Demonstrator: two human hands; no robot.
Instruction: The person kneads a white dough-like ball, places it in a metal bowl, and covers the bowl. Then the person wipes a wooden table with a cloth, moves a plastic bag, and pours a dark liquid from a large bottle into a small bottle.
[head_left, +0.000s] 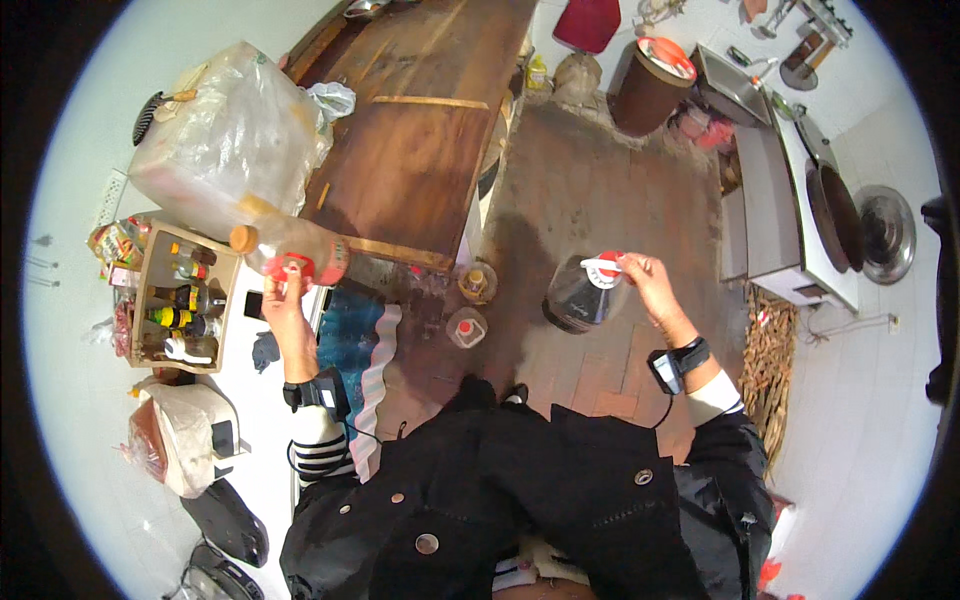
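Note:
At the left, my left hand (289, 311) grips the red handle of a large clear plastic bottle (307, 244) with an orange cap, which lies tilted sideways in the air near the table corner. On the right, my right hand (651, 281) holds the white handle of a clear jug (581, 300) with a red and white top and dark liquid inside; it hangs over the floor. Between them on the floor stand a container with a red cap (466, 328) and another bottle with a yellowish cap (476, 282).
A beige crate (231, 300) of sauce bottles stands on the white counter (262, 457) at left. Beyond it are a plastic-covered box (232, 142) and a wooden table (412, 172). At right are a stove counter with a wok (834, 217) and stacked firewood (769, 367).

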